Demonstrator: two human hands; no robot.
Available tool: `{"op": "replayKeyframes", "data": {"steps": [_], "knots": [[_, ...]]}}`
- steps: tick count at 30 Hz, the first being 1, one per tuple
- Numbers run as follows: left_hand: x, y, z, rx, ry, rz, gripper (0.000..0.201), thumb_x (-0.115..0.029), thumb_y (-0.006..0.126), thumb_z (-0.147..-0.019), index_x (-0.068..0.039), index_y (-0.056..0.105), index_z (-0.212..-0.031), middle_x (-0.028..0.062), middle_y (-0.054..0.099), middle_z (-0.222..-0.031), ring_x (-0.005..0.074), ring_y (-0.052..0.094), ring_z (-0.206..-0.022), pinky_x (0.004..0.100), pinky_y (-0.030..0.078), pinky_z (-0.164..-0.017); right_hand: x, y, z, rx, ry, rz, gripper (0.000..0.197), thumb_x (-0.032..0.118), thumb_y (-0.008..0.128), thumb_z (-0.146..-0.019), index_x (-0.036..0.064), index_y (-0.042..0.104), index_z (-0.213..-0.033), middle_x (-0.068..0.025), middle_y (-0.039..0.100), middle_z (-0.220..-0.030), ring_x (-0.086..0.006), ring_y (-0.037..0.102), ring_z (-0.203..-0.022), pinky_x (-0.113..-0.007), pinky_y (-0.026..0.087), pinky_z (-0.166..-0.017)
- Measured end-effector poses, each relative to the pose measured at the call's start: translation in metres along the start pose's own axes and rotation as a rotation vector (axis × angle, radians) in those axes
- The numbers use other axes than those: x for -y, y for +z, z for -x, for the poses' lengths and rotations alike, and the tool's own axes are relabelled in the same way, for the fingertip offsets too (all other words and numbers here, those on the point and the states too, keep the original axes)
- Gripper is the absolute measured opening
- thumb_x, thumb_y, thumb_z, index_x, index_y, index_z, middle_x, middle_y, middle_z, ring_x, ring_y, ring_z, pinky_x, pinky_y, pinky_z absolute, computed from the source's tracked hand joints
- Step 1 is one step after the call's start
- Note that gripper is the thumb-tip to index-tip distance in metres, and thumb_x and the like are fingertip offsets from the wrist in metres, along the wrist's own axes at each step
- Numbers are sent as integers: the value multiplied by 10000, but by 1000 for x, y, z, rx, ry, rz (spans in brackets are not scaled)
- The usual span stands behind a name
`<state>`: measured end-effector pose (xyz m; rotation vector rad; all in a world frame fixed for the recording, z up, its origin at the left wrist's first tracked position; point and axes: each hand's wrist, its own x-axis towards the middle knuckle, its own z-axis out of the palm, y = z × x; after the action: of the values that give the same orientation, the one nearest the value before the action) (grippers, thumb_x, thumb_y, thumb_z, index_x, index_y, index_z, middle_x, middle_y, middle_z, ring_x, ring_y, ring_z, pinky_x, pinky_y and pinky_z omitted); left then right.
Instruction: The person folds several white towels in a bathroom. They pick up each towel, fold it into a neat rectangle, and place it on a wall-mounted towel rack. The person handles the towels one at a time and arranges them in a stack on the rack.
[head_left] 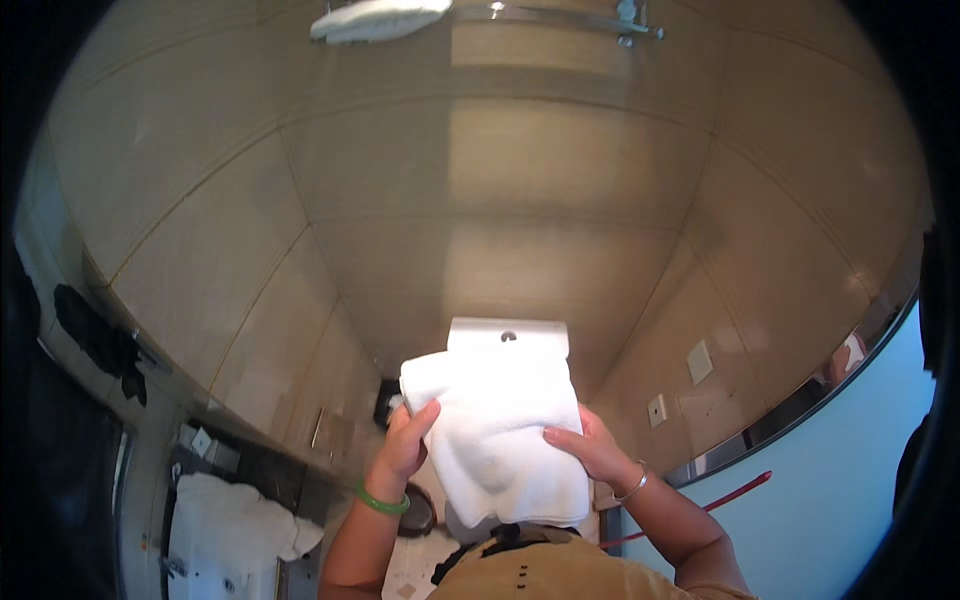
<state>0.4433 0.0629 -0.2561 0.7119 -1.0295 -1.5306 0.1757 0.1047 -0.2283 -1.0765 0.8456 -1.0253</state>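
A folded white towel [500,440] is held up in front of my body, above the toilet. My left hand [408,438] grips its left edge, thumb on top, with a green bangle on that wrist. On the opposite edge, my right hand [586,446] pinches the towel between its thumb and the fingers underneath; a thin silver bracelet circles that wrist. Just beyond the towel shows the white toilet tank [508,338], with a round flush button on its lid. Most of the toilet is hidden beneath the towel.
A metal wall rack [540,16] carries another folded white towel [385,18]. At lower left, a crumpled white towel [230,515] lies over the washbasin. A dark cloth [95,330] hangs at far left. A red rod [735,492] leans by the light-blue surface [800,500] at right.
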Motion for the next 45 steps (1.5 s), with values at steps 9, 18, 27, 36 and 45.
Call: {"op": "replayKeyframes", "data": {"steps": [9, 18, 27, 36, 45], "knots": [[17, 51, 2, 77, -76, 34, 682, -489, 450, -941, -38, 270, -1420, 131, 410, -1363, 238, 489, -1192, 383, 417, -982, 68, 34, -10, -86, -650, 1313, 522, 103, 696, -715, 43, 524, -1204, -135, 591, -1152, -296, 606, -1002, -348, 510, -819], [5, 12, -10, 98, -386, 437, 465, -201, 572, -910, 31, 443, -1291, 163, 570, -1210, 273, 583, -1084, 401, 474, -946, 54, 34, 7, 381, -928, 1666, 429, 81, 560, -802, 126, 542, -1229, -51, 543, -1253, -236, 549, -1117, -345, 476, -903], [-25, 40, -16, 200, -286, 123, 476, -104, 643, -834, 47, 478, -1254, 172, 588, -1164, 271, 601, -1039, 399, 500, -894, -45, -42, -18, -238, -261, 230, 497, 287, 546, -936, 12, 432, -1334, -141, 457, -1357, -207, 441, -1251, -379, 359, -1046], [-95, 99, -56, 318, -247, -103, 525, -180, 672, -820, 51, 495, -1258, 152, 594, -1175, 235, 579, -1067, 365, 464, -915, -17, -50, -70, 30, -13, -545, 472, 328, 473, -968, -3, 461, -1303, -122, 519, -1290, -185, 512, -1161, -346, 420, -979], [-262, 178, -193, 482, 189, 56, 447, -179, 607, -878, 57, 480, -1236, 162, 610, -1123, 241, 632, -956, 347, 532, -837, 307, -71, -129, -340, -663, 329, 478, 375, 471, -971, -31, 575, -1203, -89, 669, -1009, -121, 629, -875, -299, 511, -793]]}}
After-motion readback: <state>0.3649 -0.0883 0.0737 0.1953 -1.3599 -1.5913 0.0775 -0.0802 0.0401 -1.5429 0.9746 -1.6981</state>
